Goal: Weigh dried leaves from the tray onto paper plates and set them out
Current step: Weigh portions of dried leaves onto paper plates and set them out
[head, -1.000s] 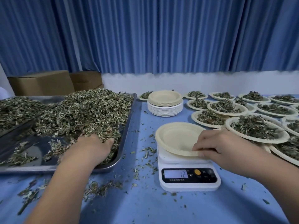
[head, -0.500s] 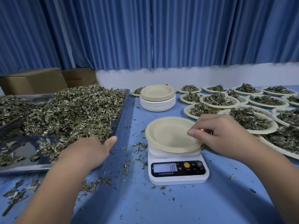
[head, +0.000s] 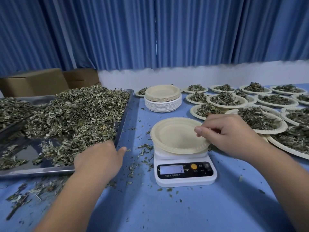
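- Now we count two hands: our left hand (head: 98, 158) lies palm down at the near right corner of the tray (head: 124, 118), thumb out over the table (head: 184, 211). Its fingers are hidden, so we cannot tell if it grips any leaves (head: 75, 114).
- Our right hand (head: 230, 134) hovers at the right rim of the plate (head: 173, 136), fingers curled, thumb pointing left. Whether it pinches the rim we cannot tell.
- That one empty plate sits on one scale (head: 184, 180), overhanging it left and right. The display (head: 171, 169) is too blurred to read.
- One stack (head: 163, 104) of empty plates stands behind the scale, apart from it.
- Leaves are heaped in the tray, with bare metal at its near left. A second tray (head: 15, 126) shows at the far left.
- Filled plates (head: 283, 126) crowd the right side, more than a dozen, overlapping too much for an exact count. The nearest lies just beside the right hand.
- Two boxes (head: 35, 82) stand behind the trays.
- Open table lies in front of the scale, between our arms. The strip between tray and scale is strewn with leaf bits (head: 143, 148).
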`<action>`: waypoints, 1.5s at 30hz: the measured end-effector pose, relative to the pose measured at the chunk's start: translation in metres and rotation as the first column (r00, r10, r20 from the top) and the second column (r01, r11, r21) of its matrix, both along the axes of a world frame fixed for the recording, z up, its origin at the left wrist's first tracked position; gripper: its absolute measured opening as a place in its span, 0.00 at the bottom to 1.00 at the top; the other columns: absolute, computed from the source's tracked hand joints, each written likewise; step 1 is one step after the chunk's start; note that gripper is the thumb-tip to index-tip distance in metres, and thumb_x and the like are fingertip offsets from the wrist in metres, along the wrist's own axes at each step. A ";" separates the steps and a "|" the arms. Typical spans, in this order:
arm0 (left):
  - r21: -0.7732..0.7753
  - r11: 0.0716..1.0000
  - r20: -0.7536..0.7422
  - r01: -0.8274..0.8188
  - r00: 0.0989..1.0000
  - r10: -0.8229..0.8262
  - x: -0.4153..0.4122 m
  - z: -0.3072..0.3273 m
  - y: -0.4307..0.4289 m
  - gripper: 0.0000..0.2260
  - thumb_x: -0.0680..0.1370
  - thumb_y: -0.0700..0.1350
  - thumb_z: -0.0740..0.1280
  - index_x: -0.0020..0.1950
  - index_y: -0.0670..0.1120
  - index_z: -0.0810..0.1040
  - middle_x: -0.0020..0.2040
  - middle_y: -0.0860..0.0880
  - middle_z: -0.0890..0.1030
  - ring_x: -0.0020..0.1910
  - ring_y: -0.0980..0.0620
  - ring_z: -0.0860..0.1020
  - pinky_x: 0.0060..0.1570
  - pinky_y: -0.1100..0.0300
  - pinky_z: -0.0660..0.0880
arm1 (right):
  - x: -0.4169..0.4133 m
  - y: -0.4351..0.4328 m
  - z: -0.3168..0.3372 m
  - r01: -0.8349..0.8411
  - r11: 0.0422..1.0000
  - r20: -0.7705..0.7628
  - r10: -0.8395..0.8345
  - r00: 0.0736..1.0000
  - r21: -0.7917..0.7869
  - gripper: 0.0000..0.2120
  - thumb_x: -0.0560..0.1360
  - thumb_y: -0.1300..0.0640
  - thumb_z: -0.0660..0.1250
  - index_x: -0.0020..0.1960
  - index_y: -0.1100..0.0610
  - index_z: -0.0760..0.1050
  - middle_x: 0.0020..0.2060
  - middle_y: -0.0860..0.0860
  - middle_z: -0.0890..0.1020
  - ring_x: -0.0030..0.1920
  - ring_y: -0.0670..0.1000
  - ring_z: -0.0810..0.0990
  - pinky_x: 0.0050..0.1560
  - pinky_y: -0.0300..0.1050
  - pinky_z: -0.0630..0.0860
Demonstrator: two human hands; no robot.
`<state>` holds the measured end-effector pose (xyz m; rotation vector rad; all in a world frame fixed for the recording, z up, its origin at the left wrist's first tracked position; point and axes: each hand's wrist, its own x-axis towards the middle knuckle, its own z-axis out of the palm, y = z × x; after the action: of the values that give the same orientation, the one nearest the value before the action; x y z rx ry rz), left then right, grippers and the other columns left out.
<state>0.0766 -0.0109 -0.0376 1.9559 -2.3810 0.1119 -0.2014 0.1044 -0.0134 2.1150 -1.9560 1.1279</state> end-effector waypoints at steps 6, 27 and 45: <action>-0.023 1.000 -0.057 0.000 0.998 -0.001 0.003 0.003 -0.005 0.20 0.79 0.66 0.50 0.41 0.51 0.65 0.38 0.52 0.71 0.40 0.48 0.75 0.41 0.56 0.72 | 0.000 -0.001 -0.001 0.040 0.999 0.000 -0.040 0.999 0.000 0.11 0.75 0.48 0.66 0.35 0.47 0.82 0.32 0.46 0.79 0.36 0.44 0.76 0.36 0.34 0.68; -0.076 0.996 -0.442 -0.048 0.897 0.010 0.012 0.008 -0.013 0.17 0.79 0.59 0.62 0.59 0.49 0.78 0.34 0.54 0.71 0.38 0.46 0.77 0.41 0.55 0.76 | -0.004 0.013 0.004 -0.042 0.476 0.139 -0.171 0.975 0.879 0.17 0.75 0.46 0.68 0.34 0.57 0.80 0.22 0.49 0.71 0.21 0.48 0.66 0.22 0.35 0.62; -0.077 0.993 -0.553 -0.088 0.833 0.030 0.015 0.006 -0.017 0.17 0.79 0.57 0.63 0.59 0.47 0.78 0.34 0.46 0.79 0.35 0.44 0.78 0.34 0.57 0.72 | -0.022 0.015 0.005 -0.192 0.542 0.397 -0.291 0.871 0.818 0.19 0.75 0.46 0.67 0.36 0.60 0.76 0.21 0.51 0.67 0.19 0.46 0.61 0.20 0.33 0.54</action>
<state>0.0911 -0.0278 -0.0318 1.7127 -1.8984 -0.2906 -0.2233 0.1190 -0.0083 2.1823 -3.3594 0.8105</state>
